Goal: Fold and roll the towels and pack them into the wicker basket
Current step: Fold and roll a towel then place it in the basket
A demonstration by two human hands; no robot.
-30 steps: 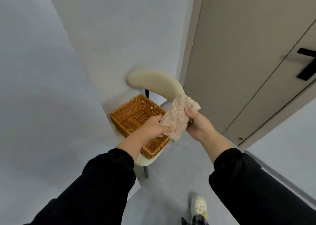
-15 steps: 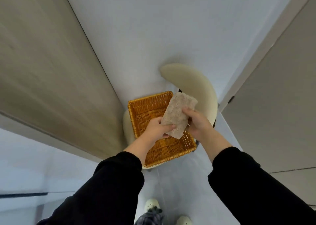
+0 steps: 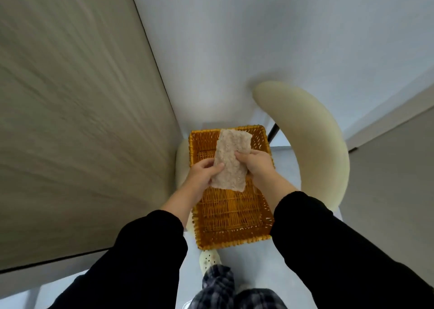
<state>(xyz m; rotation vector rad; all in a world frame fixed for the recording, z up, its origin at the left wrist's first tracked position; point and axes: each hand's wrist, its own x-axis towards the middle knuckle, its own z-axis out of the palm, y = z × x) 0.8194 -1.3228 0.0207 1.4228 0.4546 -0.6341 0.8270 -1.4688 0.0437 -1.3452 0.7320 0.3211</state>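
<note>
The towel [image 3: 231, 160] is folded into a flat strip, not rolled, and is held above the far half of the basket [image 3: 234, 243]. The left hand [image 3: 202, 174] and right hand [image 3: 256, 165] grip its side edges, fingers [image 3: 242, 154] curled onto the cloth. No towel lies in the basket, which sits on a chair [image 3: 328, 149]. By this evidence, rolling and packing remain.

Cream curved-back chair [image 3: 324, 144], grey wall [image 3: 258, 38], beige panel [image 3: 70, 120], cream perforated shoe [image 3: 209, 260], plaid trouser leg [image 3: 218, 285]
</note>
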